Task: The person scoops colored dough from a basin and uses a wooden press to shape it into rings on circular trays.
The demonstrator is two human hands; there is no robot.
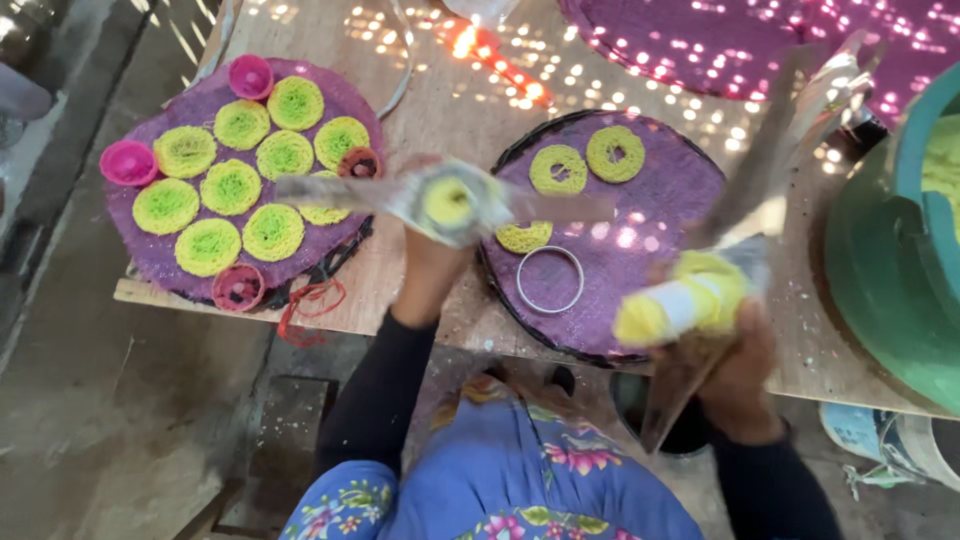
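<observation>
My left hand (432, 262) grips a metal press barrel (450, 200) with side handles; yellow dough shows in its open end. My right hand (738, 362) holds the press's other part (700, 290), a metal plunger piece smeared with yellow dough, blurred by motion. Both are raised over a round purple woven mat (665, 190). On that mat lie three yellow coiled dough rings (558, 170) and a metal ring mould (549, 280). The two press parts are apart.
A second purple mat (150, 250) at left carries several yellow dough coils (231, 187) and pink cups (128, 162). A green basin (890, 270) with yellow dough stands at right. A wooden table (450, 90) bears the mats, with its front edge near my body.
</observation>
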